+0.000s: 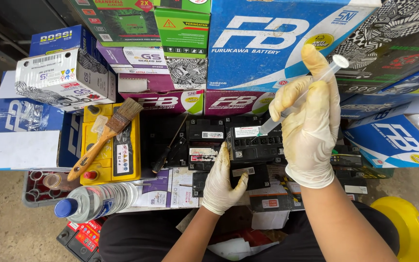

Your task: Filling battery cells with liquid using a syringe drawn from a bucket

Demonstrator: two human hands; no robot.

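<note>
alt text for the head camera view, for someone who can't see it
Seen from above, a gloved right hand holds a clear syringe tip-down over a small black battery, which the gloved left hand steadies. Around them are stacked battery boxes, a yellow battery with a paintbrush on it, and a water bottle.
</note>
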